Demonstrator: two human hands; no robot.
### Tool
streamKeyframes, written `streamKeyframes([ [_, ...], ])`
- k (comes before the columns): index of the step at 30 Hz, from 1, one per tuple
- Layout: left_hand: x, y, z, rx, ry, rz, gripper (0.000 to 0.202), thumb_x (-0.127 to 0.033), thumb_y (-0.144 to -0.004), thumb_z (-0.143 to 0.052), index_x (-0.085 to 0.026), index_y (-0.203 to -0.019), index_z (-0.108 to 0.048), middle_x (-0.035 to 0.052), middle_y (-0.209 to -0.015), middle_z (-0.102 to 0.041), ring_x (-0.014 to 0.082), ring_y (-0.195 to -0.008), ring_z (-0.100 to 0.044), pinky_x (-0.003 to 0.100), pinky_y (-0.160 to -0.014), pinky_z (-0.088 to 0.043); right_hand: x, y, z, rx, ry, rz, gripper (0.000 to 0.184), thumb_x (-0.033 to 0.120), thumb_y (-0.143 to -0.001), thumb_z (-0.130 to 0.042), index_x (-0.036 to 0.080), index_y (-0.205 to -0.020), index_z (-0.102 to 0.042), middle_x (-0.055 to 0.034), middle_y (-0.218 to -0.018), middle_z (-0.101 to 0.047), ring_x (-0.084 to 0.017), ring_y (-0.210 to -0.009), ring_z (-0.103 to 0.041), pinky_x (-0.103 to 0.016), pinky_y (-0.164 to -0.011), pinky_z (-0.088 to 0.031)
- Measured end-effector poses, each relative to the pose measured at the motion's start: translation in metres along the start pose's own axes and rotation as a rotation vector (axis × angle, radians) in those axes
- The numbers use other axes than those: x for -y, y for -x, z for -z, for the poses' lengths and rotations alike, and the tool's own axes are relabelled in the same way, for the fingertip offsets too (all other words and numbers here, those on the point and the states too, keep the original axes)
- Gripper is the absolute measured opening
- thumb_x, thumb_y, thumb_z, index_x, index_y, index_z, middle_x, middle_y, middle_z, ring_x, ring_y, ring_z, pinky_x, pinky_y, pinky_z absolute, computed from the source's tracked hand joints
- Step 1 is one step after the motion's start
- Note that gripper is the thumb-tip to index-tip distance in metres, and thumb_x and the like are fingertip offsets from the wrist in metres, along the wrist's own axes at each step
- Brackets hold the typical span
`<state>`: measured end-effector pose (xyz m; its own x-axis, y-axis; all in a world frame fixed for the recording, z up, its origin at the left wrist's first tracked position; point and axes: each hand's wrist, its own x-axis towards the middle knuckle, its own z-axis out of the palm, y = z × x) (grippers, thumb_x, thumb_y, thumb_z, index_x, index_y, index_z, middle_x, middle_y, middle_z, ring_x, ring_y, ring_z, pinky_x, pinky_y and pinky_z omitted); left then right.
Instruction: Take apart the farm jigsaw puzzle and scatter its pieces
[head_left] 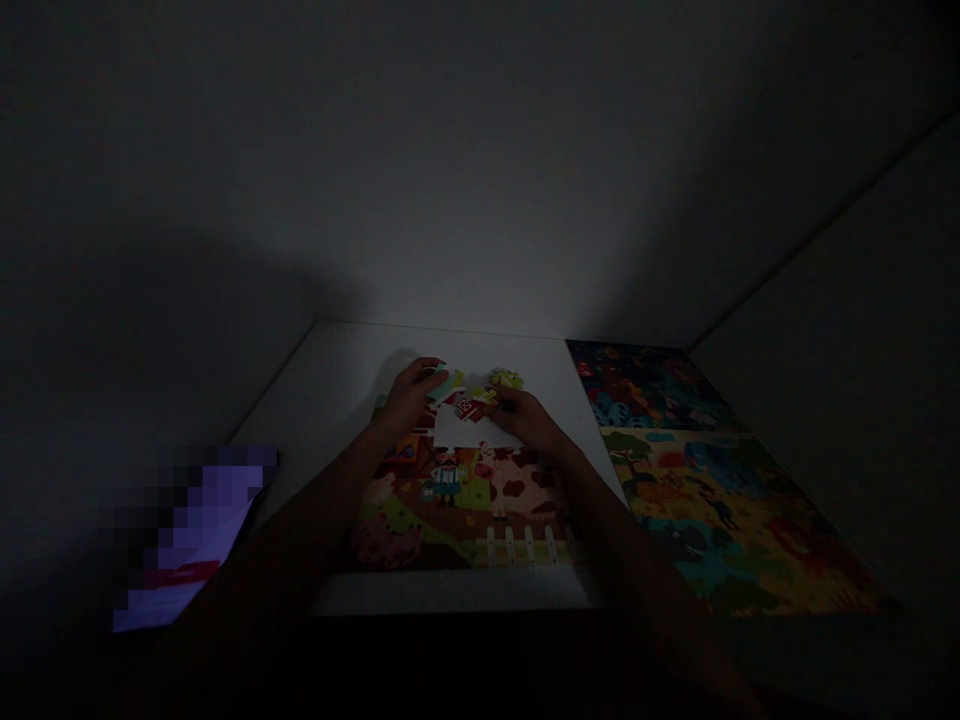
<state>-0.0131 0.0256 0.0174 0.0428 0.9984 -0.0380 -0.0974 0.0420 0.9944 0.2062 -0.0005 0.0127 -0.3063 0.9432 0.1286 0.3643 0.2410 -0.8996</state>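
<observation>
Left hand (pixel 409 398) pinching a pale piece (pixel 448 385) at twelve o'clock of the farm puzzle (pixel 465 500), right hand (pixel 532 422) resting at the piece's three o'clock (grip too dim to tell).

On the table (pixel 337 370), a middle puzzle (pixel 465 500) — second puzzle (pixel 712 480) right, screen (pixel 187 530) left

Both arms reach forward from the lower edge, forearms bare and converging toward the middle; the left arm (pixel 300 520) comes in from the lower left, the right arm (pixel 637 570) from the lower right; the left grip (pixel 411 397) lies palm down, fingers curled toward the right; the right grip (pixel 531 420) lies palm down too, fingers stretched left; the two grips sit near each other, fingertips apart; dimness hides how tightly either closes.
</observation>
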Motion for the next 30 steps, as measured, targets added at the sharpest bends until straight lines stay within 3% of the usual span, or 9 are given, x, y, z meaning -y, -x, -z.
streamKeyframes([
  [4, 0.002, -0.001, 0.000, -0.027, -0.039, -0.025, 0.040, -0.046, -0.065, -0.073, -0.022, -0.095, -0.061, -0.0020, -0.081, -0.062, 0.0157, -0.071, -0.062, 0.026, -0.059, -0.050, -0.006, -0.005, 0.004, -0.127, -0.060, -0.063, 0.036, 0.054, -0.078, -0.067, 0.019, -0.079, -0.064, -0.0005, -0.075, -0.066, -0.015, -0.068, -0.057, -0.026, -0.061, -0.046],
  [10, 0.005, -0.001, -0.001, 0.032, -0.140, -0.102, 0.037, -0.047, -0.066, -0.073, -0.021, -0.091, -0.064, 0.0013, -0.091, -0.066, 0.0195, -0.088, -0.064, 0.031, -0.078, -0.051, -0.020, -0.016, 0.016, -0.438, -0.325, -0.178, 0.045, 0.051, -0.066, -0.078, 0.021, -0.094, -0.058, -0.0023, -0.082, -0.070, -0.017, -0.070, -0.065, -0.030, -0.063, -0.052],
  [16, 0.002, 0.001, -0.002, 0.055, -0.170, -0.129, 0.034, -0.046, -0.070, -0.071, -0.021, -0.092, -0.065, 0.0020, -0.090, -0.068, 0.0196, -0.085, -0.064, 0.031, -0.078, -0.051, -0.030, -0.019, 0.031, -0.628, -0.312, -0.221, 0.039, 0.047, -0.066, -0.075, 0.023, -0.088, -0.053, 0.0001, -0.075, -0.067, -0.014, -0.056, -0.056, -0.027, -0.050, -0.043],
  [22, 0.001, 0.001, -0.006, 0.133, -0.334, -0.182, 0.037, -0.053, -0.071, -0.071, -0.020, -0.087, -0.067, 0.0059, -0.090, -0.072, 0.0226, -0.085, -0.066, 0.033, -0.075, -0.053, -0.033, -0.020, 0.030, -0.666, -0.332, -0.223, 0.041, 0.048, -0.068, -0.071, 0.021, -0.092, -0.053, -0.0010, -0.078, -0.067, -0.013, -0.057, -0.055, -0.025, -0.050, -0.041],
  [30, -0.008, -0.007, -0.008, 0.130, -0.494, -0.223, 0.050, -0.064, -0.073, -0.064, -0.019, -0.093, -0.068, 0.0082, -0.100, -0.074, 0.0247, -0.095, -0.067, 0.036, -0.086, -0.054, -0.046, -0.024, 0.024, -0.761, -0.327, -0.167, 0.054, 0.051, -0.068, -0.072, 0.022, -0.107, -0.050, 0.0011, -0.079, -0.065, -0.013, -0.062, -0.056, -0.025, -0.056, -0.045],
])
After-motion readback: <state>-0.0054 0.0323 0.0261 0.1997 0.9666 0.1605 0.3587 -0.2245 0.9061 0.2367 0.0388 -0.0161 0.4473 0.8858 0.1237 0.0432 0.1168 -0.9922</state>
